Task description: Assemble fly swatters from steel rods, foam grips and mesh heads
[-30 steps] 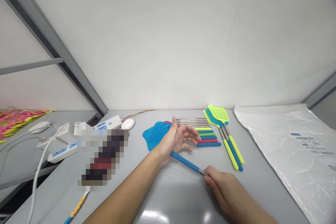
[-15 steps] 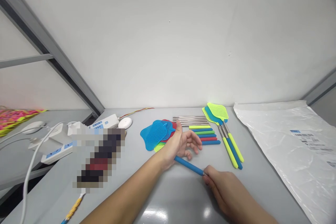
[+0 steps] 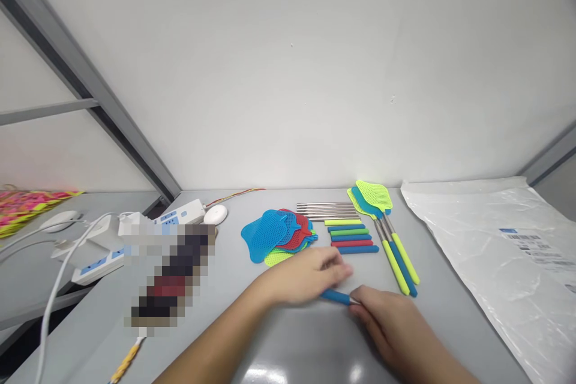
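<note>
A blue handle [image 3: 336, 296] lies between my two hands, with a short bit of metal rod [image 3: 355, 302] showing at its right end. My left hand [image 3: 300, 276] is curled over the handle's left part and hides it; its fingers are bent and a little blurred. At the other end my right hand [image 3: 390, 318] pinches the rod close to the handle, and the rest of the rod is hidden in the fist. Beyond my left hand lies a pile of blue, red and yellow-green fly swatter heads [image 3: 265, 234].
Several loose coloured handles [image 3: 351, 233] lie in a row below thin metal rods [image 3: 326, 211]. Assembled fly swatters [image 3: 398, 258] lie right of them, beside a white plastic mailing bag [image 3: 477, 240]. Power strips [image 3: 180, 215], a white round device [image 3: 215, 214] and a pixelated object [image 3: 175, 276] are left.
My left hand has turned from palm-up with loose fingers to palm-down over the handle, shifting right. More of the handle is covered. My right hand keeps its pinch on the rod.
</note>
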Action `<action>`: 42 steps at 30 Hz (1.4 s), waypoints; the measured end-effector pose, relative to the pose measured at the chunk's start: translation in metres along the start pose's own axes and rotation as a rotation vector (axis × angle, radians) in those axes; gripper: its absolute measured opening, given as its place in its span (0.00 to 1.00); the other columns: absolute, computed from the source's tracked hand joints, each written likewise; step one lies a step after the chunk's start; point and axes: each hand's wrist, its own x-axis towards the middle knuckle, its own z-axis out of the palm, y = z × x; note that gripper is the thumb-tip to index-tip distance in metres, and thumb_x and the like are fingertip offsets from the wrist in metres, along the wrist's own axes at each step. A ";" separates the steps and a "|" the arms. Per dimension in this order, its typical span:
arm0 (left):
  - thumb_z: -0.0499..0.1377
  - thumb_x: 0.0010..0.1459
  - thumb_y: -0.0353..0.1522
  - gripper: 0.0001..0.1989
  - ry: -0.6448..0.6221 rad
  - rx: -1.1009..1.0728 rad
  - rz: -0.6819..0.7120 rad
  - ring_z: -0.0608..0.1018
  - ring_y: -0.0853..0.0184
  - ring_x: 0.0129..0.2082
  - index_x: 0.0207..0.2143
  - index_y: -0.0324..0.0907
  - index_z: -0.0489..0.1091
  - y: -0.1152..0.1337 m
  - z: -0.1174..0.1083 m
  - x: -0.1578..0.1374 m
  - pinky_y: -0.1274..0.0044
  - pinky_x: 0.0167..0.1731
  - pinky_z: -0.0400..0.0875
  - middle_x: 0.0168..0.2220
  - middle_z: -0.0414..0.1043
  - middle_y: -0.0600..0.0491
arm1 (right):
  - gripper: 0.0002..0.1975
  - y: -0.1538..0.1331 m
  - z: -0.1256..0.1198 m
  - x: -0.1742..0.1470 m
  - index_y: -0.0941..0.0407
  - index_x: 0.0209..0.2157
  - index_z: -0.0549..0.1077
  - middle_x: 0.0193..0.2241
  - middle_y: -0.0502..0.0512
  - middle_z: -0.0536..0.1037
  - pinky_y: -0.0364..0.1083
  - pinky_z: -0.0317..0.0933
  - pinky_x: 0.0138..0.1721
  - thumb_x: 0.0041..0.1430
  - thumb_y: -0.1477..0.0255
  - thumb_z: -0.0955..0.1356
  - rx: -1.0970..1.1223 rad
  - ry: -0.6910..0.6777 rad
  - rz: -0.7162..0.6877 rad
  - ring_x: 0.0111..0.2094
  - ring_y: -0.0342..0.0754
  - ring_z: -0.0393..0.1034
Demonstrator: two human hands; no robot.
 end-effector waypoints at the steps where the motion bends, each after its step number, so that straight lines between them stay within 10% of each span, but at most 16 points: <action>1: 0.52 0.57 0.52 0.21 -0.022 0.078 -0.004 0.68 0.67 0.26 0.32 0.44 0.71 -0.001 0.001 -0.002 0.78 0.24 0.56 0.28 0.70 0.54 | 0.14 0.002 0.000 0.000 0.53 0.28 0.62 0.23 0.49 0.73 0.43 0.48 0.24 0.67 0.68 0.55 -0.021 0.028 -0.021 0.24 0.45 0.67; 15: 0.47 0.60 0.50 0.20 -0.199 0.396 0.123 0.65 0.65 0.20 0.28 0.46 0.67 -0.002 0.009 -0.008 0.77 0.21 0.52 0.23 0.65 0.53 | 0.09 0.011 0.006 0.001 0.54 0.35 0.71 0.26 0.50 0.69 0.46 0.51 0.32 0.65 0.73 0.61 -0.130 0.301 -0.211 0.27 0.46 0.62; 23: 0.48 0.60 0.49 0.19 -0.274 0.157 -0.073 0.66 0.69 0.25 0.28 0.44 0.62 0.011 -0.006 -0.007 0.79 0.24 0.57 0.25 0.65 0.56 | 0.11 0.025 -0.023 0.005 0.51 0.34 0.72 0.30 0.51 0.75 0.45 0.59 0.34 0.63 0.60 0.63 0.125 0.385 0.093 0.32 0.48 0.68; 30: 0.52 0.60 0.44 0.15 -0.446 -0.262 -0.150 0.64 0.73 0.17 0.34 0.42 0.68 0.009 -0.017 -0.009 0.79 0.20 0.59 0.21 0.62 0.58 | 0.15 0.004 -0.069 0.027 0.51 0.32 0.72 0.29 0.50 0.75 0.44 0.59 0.31 0.61 0.56 0.63 0.310 0.198 0.212 0.31 0.48 0.68; 42: 0.47 0.63 0.42 0.15 0.016 -0.611 0.099 0.50 0.79 0.08 0.34 0.41 0.67 -0.012 -0.069 -0.015 0.74 0.23 0.72 0.13 0.53 0.66 | 0.22 -0.031 -0.050 0.163 0.55 0.31 0.68 0.21 0.46 0.64 0.42 0.55 0.28 0.64 0.54 0.54 0.532 -0.003 0.000 0.24 0.42 0.59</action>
